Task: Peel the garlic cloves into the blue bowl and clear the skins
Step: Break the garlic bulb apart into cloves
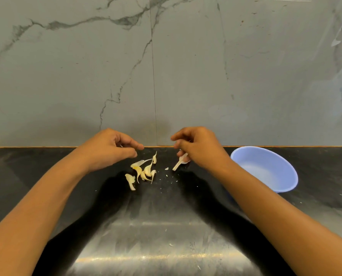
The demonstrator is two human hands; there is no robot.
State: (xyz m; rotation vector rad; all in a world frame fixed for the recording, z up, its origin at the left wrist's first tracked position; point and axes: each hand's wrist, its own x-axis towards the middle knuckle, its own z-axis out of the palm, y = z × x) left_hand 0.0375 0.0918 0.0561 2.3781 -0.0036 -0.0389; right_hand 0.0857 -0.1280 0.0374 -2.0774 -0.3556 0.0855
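Though seemingly empty, blue bowl upright.

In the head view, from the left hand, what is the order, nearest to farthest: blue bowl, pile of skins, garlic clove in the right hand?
1. pile of skins, just right of the left hand.
2. garlic clove, in the right hand.
3. blue bowl, far right.

1. A kitchen, probably at home.
2. My glossy black worktop meets a grey veined wall along its far edge.
3. Garlic skins and a blue bowl lie before me.
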